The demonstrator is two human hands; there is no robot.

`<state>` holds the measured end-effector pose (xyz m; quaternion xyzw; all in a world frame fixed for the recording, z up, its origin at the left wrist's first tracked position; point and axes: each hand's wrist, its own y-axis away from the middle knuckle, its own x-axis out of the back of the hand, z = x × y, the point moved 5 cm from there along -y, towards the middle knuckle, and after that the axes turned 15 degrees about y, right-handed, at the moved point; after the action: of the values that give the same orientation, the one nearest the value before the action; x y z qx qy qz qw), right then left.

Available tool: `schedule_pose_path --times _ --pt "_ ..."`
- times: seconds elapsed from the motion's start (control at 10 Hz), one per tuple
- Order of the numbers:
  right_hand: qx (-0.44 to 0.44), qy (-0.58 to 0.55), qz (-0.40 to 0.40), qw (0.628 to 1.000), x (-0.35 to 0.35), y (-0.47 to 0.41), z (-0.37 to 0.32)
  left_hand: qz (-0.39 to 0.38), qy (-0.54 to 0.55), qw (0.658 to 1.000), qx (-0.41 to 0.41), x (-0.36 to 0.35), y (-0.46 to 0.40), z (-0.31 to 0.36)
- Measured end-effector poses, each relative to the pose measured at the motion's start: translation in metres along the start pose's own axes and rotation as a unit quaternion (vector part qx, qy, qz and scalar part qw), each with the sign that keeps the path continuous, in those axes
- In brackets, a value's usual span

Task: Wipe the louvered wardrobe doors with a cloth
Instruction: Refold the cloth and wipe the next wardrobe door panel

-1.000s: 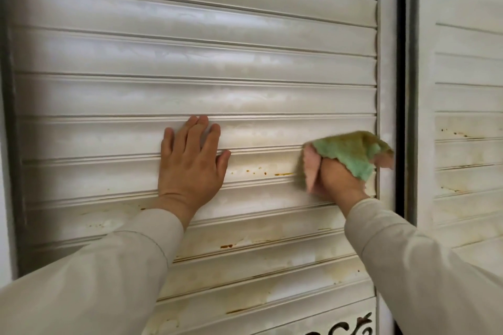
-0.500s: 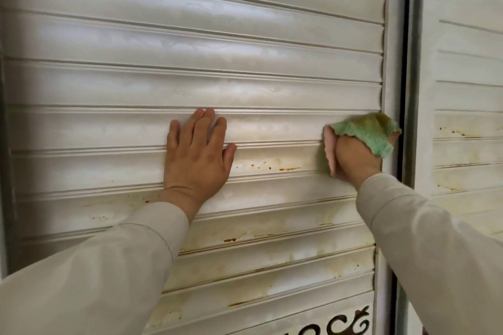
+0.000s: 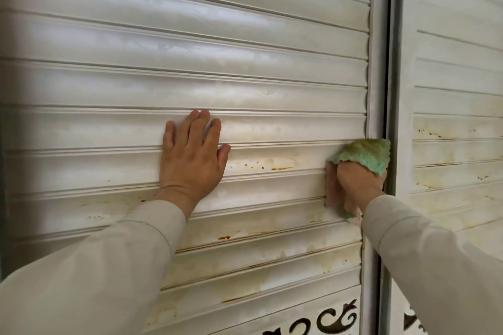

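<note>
Fingers flat, left hand (image 3: 192,160) braces the door (image 3: 245,84), likely steadying it; right hand (image 3: 356,182) grips the cloth (image 3: 364,155), pressed to a slat's right end beside the frame (image 3: 377,62).

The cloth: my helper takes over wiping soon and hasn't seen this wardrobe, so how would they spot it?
Find the left louvered door and follow its slats to the right edge, by the dark gap before the next door. There the right hand grips the cloth against the slats. It is the only green, fuzzy thing among white, rust-stained slats.
</note>
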<state>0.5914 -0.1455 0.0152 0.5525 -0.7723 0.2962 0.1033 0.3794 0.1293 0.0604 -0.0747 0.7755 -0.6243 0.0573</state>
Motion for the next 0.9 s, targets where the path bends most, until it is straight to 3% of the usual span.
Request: schedule_pose_path --times 0.1,0.3,0.6,0.8,0.9 --pt "-0.005 -0.048 0.069 0.996 0.013 -0.003 -0.009 0.007 -0.003 1.000 -0.002 0.000 -0.001 0.000" --pt "0.080 -0.071 0.117 0.987 0.012 0.005 -0.024 -0.008 -0.007 1.000 0.001 -0.004 0.000 0.000" --pt "0.219 0.037 0.045 0.974 -0.013 0.040 -0.063 -0.011 -0.002 1.000 0.005 -0.008 -0.001 0.005" --pt "0.217 -0.082 -0.083 0.969 -0.040 0.082 -0.072 -0.003 -0.004 1.000 -0.003 -0.014 -0.003 0.010" --pt "0.360 0.007 -0.058 0.931 -0.032 0.098 -0.097 -0.004 -0.004 1.000 -0.003 -0.017 -0.003 0.013"
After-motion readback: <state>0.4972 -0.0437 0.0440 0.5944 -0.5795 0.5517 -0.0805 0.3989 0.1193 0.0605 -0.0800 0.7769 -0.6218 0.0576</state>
